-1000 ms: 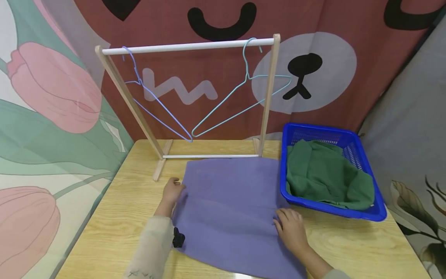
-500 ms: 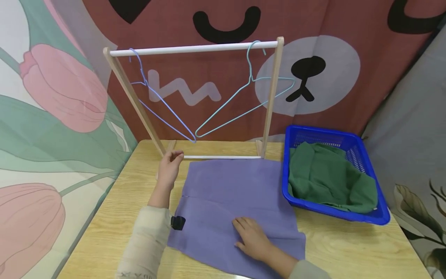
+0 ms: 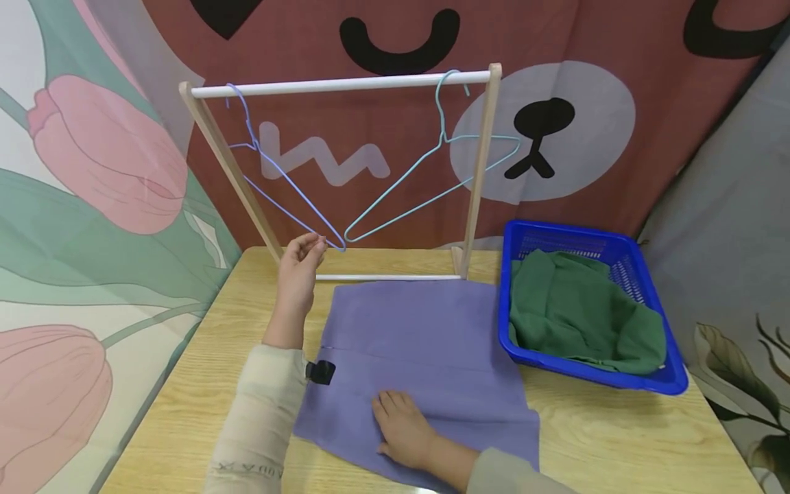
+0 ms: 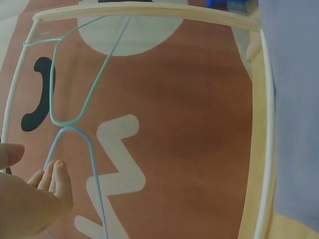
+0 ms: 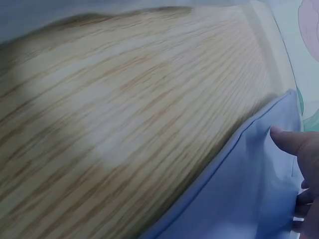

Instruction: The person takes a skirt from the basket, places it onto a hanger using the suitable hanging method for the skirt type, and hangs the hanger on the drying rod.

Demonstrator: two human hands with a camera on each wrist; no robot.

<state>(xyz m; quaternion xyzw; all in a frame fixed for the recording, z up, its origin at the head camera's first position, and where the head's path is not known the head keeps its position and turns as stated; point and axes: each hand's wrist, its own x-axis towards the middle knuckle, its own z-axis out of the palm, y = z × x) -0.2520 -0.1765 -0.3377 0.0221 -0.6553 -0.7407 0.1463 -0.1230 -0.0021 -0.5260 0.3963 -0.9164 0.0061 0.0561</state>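
Observation:
A purple cloth (image 3: 420, 329) lies spread on the table, with a fold line across it. My right hand (image 3: 404, 429) rests on its lower part, thumb spread from the fingers; the right wrist view shows the thumb near the cloth's edge. My left hand (image 3: 299, 274) is raised beside the lower corner of a purple-blue hanger (image 3: 290, 185). In the left wrist view, a gap shows between thumb and fingers (image 4: 60, 184), and the hanger passes close to the fingertips; contact cannot be told. A light-blue hanger (image 3: 395, 182) hangs farther right.
Both hangers hang from the white rail (image 3: 345, 84) of a small wooden rack (image 3: 481, 171). To the right, a blue basket (image 3: 503, 302) contains green cloth (image 3: 574, 312). A patterned curtain (image 3: 395, 27) stands behind the wooden table (image 3: 605, 439).
My left hand has left the cloth's left edge and risen toward the purple-blue hanger. My right hand has slid left across the cloth from its right edge.

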